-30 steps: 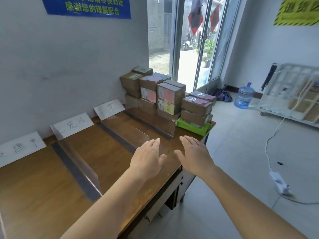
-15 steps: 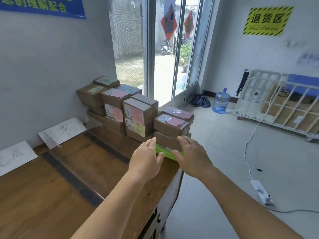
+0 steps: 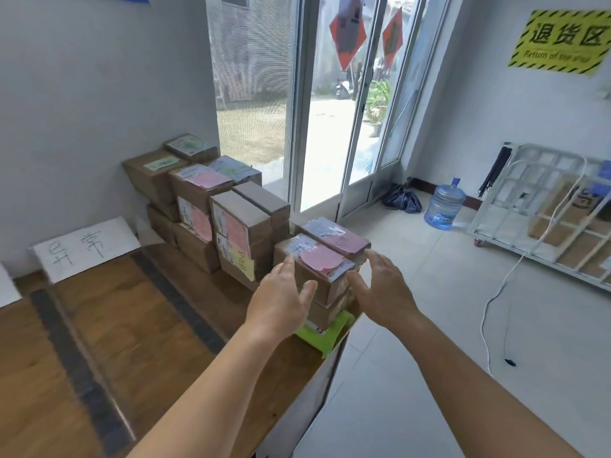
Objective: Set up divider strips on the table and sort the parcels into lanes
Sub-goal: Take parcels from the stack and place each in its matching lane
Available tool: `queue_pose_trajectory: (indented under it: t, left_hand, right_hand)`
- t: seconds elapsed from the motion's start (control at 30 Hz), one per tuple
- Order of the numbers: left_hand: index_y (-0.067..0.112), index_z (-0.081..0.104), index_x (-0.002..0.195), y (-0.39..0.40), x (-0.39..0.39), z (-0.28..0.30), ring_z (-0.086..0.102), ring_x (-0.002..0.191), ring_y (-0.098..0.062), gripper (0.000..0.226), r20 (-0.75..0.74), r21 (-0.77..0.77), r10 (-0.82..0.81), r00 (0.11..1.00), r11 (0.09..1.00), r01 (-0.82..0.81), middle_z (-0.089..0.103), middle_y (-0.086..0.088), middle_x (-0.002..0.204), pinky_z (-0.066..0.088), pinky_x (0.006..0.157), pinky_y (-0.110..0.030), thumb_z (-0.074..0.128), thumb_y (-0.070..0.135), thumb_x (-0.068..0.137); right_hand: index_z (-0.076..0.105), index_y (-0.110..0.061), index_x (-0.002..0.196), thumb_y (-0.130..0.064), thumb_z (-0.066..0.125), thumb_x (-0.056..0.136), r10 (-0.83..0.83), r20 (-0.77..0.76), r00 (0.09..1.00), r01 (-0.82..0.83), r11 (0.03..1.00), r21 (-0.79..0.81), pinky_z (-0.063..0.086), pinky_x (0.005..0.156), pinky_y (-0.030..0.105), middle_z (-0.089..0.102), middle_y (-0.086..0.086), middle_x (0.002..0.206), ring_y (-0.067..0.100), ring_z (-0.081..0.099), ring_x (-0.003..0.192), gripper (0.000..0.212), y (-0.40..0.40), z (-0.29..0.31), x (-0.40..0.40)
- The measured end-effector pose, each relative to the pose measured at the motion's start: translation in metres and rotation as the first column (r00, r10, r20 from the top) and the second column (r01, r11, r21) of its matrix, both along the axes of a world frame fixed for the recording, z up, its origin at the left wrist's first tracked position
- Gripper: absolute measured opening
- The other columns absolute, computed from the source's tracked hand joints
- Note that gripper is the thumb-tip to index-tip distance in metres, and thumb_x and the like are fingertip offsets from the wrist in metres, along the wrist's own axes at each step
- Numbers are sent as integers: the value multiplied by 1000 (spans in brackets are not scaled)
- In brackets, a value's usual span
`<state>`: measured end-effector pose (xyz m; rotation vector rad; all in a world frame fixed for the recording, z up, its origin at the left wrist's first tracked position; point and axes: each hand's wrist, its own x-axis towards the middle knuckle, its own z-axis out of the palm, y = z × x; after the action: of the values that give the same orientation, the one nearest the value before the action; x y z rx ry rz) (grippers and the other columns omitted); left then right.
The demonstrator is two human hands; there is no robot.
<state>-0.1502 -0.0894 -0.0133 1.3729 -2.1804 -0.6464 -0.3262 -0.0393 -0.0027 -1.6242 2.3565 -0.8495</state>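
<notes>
Two open hands framed the nearest parcel (image 3: 317,264) in the head view. A yellow wall sign (image 3: 562,41) read "退货区", with "Return of the" legible beneath; the last word was blurred. A white paper sheet (image 3: 87,247) leaning on the wall behind the bench (image 3: 132,342) carried handwritten characters, not clearly readable. Parcels (image 3: 205,200) stacked at the bench's far end bore pink, green and yellow labels, print too small to read. Left hand (image 3: 279,304): fingers straight, spread, at the parcel's left side, contact uncertain. Right hand (image 3: 383,292): fingers straight, at its right side, gripping nothing. That pink-labelled parcel sat atop another box on a green tray (image 3: 325,338) at the bench corner. Dark divider strips (image 3: 178,300) crossed the bench.
</notes>
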Motion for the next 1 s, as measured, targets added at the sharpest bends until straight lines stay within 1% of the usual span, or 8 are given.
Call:
queue_pose_trajectory:
  t: [0.23,0.4,0.47,0.6,0.7,0.8,0.9,1.0]
  left_hand:
    - [21,8,153,-15,-47,-8,34,138,-21,80,-41,144,262,964,956,-254,30,-2,154,37,104,-36,44,57,91]
    - [14,7,152,-17,-72,-13,29,140,-23,84,26,225,432,901,876,-427,26,-4,155,31,110,-41,44,59,91]
    - [11,8,152,-17,-78,-15,28,140,-25,84,60,241,476,878,846,-475,25,-7,156,29,111,-40,42,58,92]
    - [9,10,152,-15,-86,-18,29,140,-28,82,99,289,526,844,797,-531,26,-9,155,28,110,-38,41,57,93]
    - [7,17,150,-13,-89,-19,32,138,-30,78,110,323,538,836,776,-542,33,-11,152,30,109,-38,39,56,94]
    - [5,28,147,-12,-93,-18,37,134,-31,70,86,340,551,830,767,-545,41,-11,147,33,107,-37,39,52,96]
    - [9,39,141,-10,-96,-15,46,127,-29,58,45,337,564,825,769,-544,50,-9,139,38,103,-37,40,48,97]
    - [13,43,137,-6,-98,-14,50,123,-24,51,-15,344,572,820,773,-533,54,-4,135,40,97,-32,42,46,97]
  right_hand:
    - [28,-11,146,-40,51,93,115,119,986,-119,993,22,30,106,39,36,9,148,26,32,134,65,-61,4,-69]
    - [30,-7,144,-42,55,90,180,214,960,-202,975,87,35,104,42,42,13,142,28,38,129,69,-92,-4,-95]
    - [33,-6,143,-42,56,89,187,276,943,-224,968,109,37,104,45,46,13,138,29,43,125,68,-100,-8,-100]
    - [47,-9,131,-43,57,87,215,353,911,-276,952,134,43,97,47,55,11,124,28,50,115,57,-108,-17,-108]
    - [52,-13,124,-42,57,86,236,388,891,-312,939,147,46,93,47,57,10,117,27,52,108,48,-109,-20,-109]
    - [53,-15,123,-42,59,84,245,427,871,-333,932,145,47,93,47,57,9,116,27,54,107,48,-110,-21,-111]
    - [52,-14,127,-42,60,83,250,444,860,-340,931,134,47,93,47,58,7,119,26,55,108,53,-112,-21,-112]
    - [52,-17,127,-42,61,83,255,431,866,-335,934,122,48,91,44,59,4,117,22,56,104,51,-111,-21,-114]
